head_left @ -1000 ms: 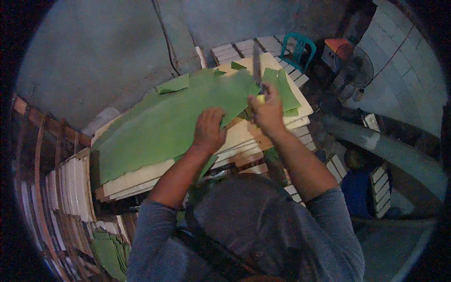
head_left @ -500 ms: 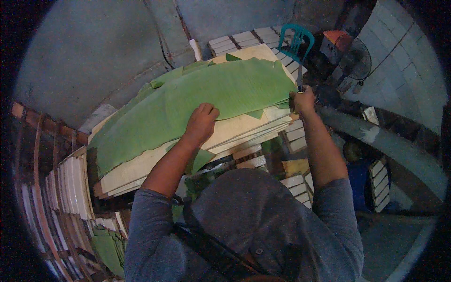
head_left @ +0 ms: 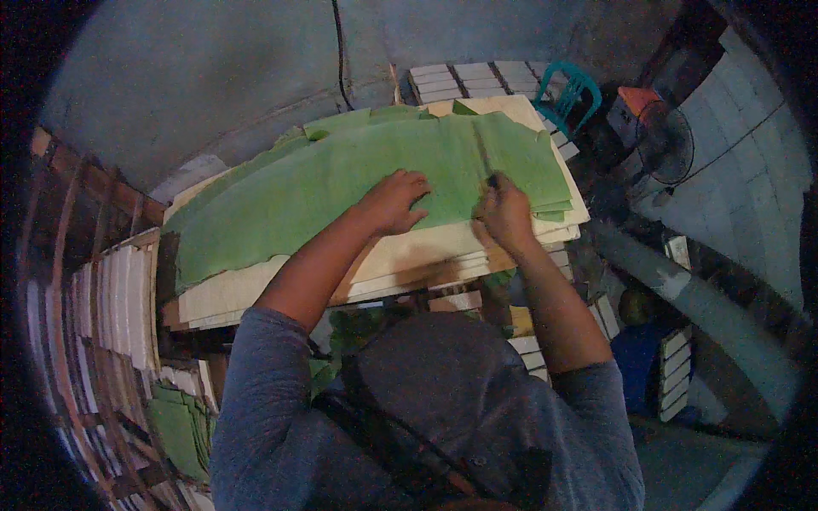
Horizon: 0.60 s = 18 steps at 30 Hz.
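Note:
A long banana leaf (head_left: 298, 187) lies spread over pale wooden boards (head_left: 230, 300), with more leaf layers showing along its back edge and right end. My left hand (head_left: 394, 202) rests palm down near the middle of the leaf, fingers stretched out and thumb apart, holding nothing. To its right, my right hand (head_left: 509, 213) is closed round the dark handle of a knife (head_left: 483, 149). The narrow blade points away from me over the leaf and is slightly blurred; whether it touches the leaf I cannot tell.
Pale blocks (head_left: 464, 79) in rows lie behind the boards, near a teal plastic chair (head_left: 567, 98) and a fan (head_left: 665, 140). At left stands a wooden rack (head_left: 119, 315) with upright boards; folded green leaves (head_left: 181, 426) lie below it. A blue container (head_left: 639, 366) is at right.
My right hand has moved left with the knife, from the leaf's right end to over the leaf. My left hand has shifted onto the leaf, its fingers opening out. The view has turned slightly.

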{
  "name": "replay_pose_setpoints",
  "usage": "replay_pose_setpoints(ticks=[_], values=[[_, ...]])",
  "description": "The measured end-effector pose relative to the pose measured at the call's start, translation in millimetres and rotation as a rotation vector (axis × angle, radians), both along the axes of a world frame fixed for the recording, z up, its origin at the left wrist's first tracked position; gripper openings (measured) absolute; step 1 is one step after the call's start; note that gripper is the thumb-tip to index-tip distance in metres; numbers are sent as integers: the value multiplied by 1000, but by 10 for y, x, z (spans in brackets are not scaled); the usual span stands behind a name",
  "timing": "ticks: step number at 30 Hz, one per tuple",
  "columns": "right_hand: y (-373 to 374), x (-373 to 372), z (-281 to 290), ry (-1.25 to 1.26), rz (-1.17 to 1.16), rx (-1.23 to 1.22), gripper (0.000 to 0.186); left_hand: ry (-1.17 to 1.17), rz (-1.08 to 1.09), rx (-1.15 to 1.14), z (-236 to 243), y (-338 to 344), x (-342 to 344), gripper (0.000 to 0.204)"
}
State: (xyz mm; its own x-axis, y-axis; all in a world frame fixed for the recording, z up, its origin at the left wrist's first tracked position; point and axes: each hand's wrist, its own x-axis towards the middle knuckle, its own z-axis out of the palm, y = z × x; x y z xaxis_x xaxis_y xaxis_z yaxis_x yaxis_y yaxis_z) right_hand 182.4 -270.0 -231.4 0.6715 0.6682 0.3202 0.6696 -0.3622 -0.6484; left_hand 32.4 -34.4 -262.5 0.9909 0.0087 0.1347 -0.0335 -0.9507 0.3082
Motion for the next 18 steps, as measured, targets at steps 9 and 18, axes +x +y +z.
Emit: replay_pose_setpoints(ticks=[9,18], values=[[1180,54,-333,-79,-44,-248,26,70,90,47,48,195,50,80],[940,-99,227,-10,64,-681,43,126,128,37,183,111,19,79]])
